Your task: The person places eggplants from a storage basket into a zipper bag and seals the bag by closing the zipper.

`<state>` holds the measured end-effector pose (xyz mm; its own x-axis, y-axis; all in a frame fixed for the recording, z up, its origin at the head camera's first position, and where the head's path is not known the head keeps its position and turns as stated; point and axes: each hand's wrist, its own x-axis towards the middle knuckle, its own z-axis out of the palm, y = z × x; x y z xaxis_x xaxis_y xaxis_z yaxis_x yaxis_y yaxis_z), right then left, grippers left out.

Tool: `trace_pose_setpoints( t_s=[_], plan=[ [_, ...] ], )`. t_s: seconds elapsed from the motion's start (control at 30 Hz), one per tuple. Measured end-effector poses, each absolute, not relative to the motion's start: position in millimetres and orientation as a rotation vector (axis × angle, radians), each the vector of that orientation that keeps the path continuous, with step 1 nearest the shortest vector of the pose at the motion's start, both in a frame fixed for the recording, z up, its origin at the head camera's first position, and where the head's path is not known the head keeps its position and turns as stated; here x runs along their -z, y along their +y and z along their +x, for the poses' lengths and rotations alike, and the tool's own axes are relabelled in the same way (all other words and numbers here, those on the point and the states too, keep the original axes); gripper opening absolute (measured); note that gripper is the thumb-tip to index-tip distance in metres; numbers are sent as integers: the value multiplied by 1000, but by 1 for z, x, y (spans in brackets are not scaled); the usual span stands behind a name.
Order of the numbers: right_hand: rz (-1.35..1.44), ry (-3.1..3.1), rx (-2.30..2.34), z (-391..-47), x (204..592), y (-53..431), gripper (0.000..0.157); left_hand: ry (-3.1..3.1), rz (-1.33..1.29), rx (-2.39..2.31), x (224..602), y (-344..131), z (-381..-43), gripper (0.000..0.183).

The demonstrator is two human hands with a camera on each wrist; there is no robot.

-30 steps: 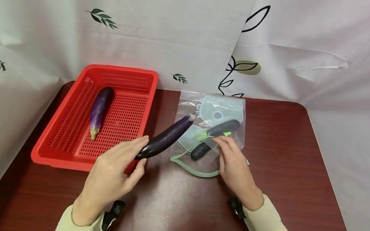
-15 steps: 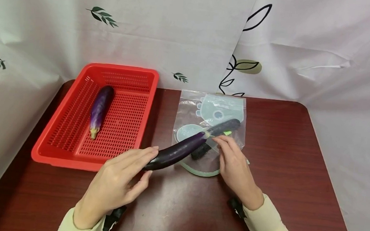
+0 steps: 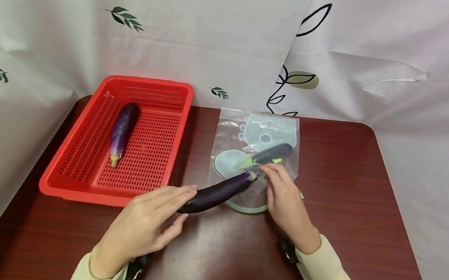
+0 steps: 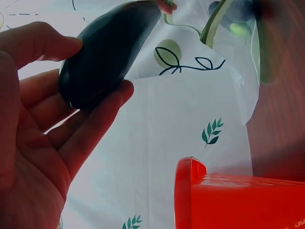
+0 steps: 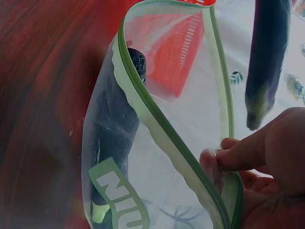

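Observation:
My left hand (image 3: pixel 142 228) grips the thick end of a dark purple eggplant (image 3: pixel 218 195) between thumb and fingers. Its stem end points at the mouth of a clear zip bag (image 3: pixel 229 133) with a green-edged opening. In the right wrist view, the eggplant (image 5: pixel 268 52) hangs outside the opening, above my thumb. My right hand (image 3: pixel 288 206) pinches one side of the bag's edge, holding the mouth wide apart. A dark, bumpy cucumber (image 5: pixel 114 129) lies inside the bag; in the head view, the held eggplant covers its near end.
A red perforated basket (image 3: pixel 75 195) stands on the left side of the brown table (image 3: pixel 340 180), with another eggplant (image 3: pixel 124 127) lying in it. White fabric with leaf prints (image 3: pixel 185 36) rises behind the table and at both sides.
My left hand has carried the eggplant rightward and toward the near side, so its stem end now lies beside the bag's mouth. My right hand stays in place on the bag's edge.

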<state>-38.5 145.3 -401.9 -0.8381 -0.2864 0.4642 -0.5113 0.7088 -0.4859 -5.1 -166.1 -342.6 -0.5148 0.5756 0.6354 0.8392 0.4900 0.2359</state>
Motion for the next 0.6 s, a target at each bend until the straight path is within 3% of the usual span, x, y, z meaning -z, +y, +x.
trace_pose_setpoints(
  t_s=[0.6],
  plan=[
    [623, -2538, -872, -39, 402, 146, 40, -2387, -1225, 673, 351, -159, -3, 41]
  ],
)
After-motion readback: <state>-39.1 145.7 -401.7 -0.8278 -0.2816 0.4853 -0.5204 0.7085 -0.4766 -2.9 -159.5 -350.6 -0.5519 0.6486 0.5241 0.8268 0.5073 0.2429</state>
